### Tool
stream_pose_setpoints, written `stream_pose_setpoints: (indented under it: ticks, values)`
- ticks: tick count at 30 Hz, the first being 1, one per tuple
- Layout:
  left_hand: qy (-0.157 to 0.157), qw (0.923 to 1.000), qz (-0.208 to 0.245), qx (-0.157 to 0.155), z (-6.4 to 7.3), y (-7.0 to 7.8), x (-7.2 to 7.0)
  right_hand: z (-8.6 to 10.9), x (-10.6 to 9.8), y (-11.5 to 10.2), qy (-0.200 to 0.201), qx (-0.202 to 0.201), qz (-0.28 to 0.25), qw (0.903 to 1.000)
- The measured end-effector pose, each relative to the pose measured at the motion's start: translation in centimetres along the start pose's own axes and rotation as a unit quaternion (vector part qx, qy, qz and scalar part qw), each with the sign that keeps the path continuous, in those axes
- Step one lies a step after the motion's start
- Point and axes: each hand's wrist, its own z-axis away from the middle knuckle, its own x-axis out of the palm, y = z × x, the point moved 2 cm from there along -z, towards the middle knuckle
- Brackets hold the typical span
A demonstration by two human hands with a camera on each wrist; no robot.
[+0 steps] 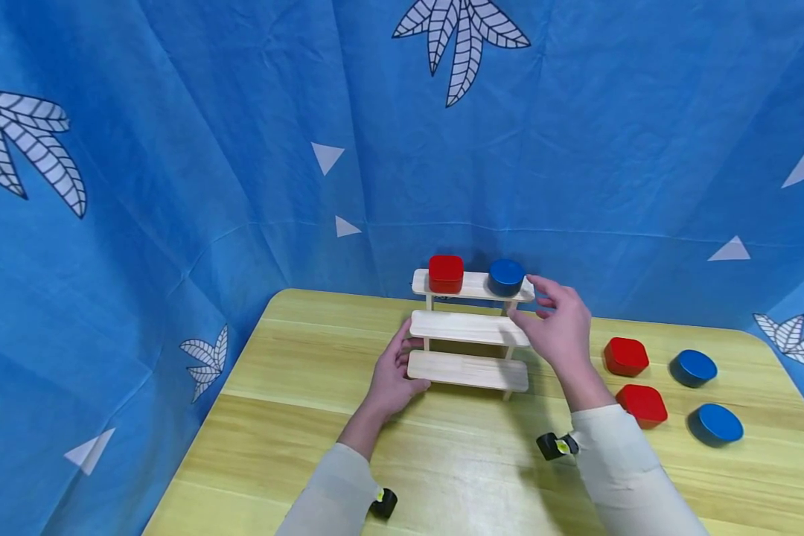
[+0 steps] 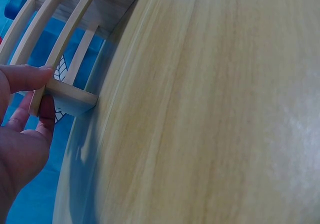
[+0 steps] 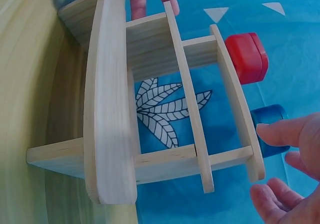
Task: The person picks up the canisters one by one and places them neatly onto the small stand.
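A three-tier wooden shelf rack [image 1: 469,328] stands near the back of the table. My left hand [image 1: 393,381] grips its left end, and in the left wrist view the thumb lies on top of the lowest board [image 2: 64,38] with fingers beneath. On the top board sit a red square box [image 1: 446,274] at the left and a blue round box [image 1: 506,278] at the right. Beside that blue box is my right hand [image 1: 561,320], its thumb and fingers spread apart. One fingertip overlaps the blue box [image 3: 270,130] in the right wrist view. The two lower boards bear nothing.
Right of the rack, two red boxes [image 1: 626,356] and two blue round boxes [image 1: 693,368] stand on the wooden table [image 1: 275,387]. The right sleeve [image 1: 623,461] partly covers the nearer red box [image 1: 645,404]. A blue patterned cloth [image 1: 442,164] hangs behind the table.
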Motion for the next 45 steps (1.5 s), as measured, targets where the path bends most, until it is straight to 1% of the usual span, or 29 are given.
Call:
stream_pose_setpoints:
  ticks: [9,13,20,33,38,45]
  values:
    - [-0.003,1.0,0.002,0.003,0.1,0.2,0.1,0.4,-0.2,0.6,0.008,0.006,-0.002,0.9999]
    - [-0.002,1.0,0.0,0.002,0.0,0.1,0.0,0.6,-0.3,0.9,0.006,0.014,-0.002,0.9999]
    - [-0.002,1.0,-0.001,0.001,0.0,-0.1,0.0,0.9,-0.5,1.4,0.007,0.016,0.003,0.9998]
    - [-0.002,1.0,0.006,0.004,0.0,0.0,0.0,1.3,-1.0,1.5,0.031,0.014,-0.014,0.9993]
    - [0.0,1.0,0.004,0.0,0.1,0.0,0.0,1.6,-1.3,1.6,0.034,0.026,-0.006,0.9991]
    - [-0.001,1.0,0.0,0.0,0.0,0.0,0.0,1.9,-1.6,2.0,0.027,0.046,0.006,0.9986]
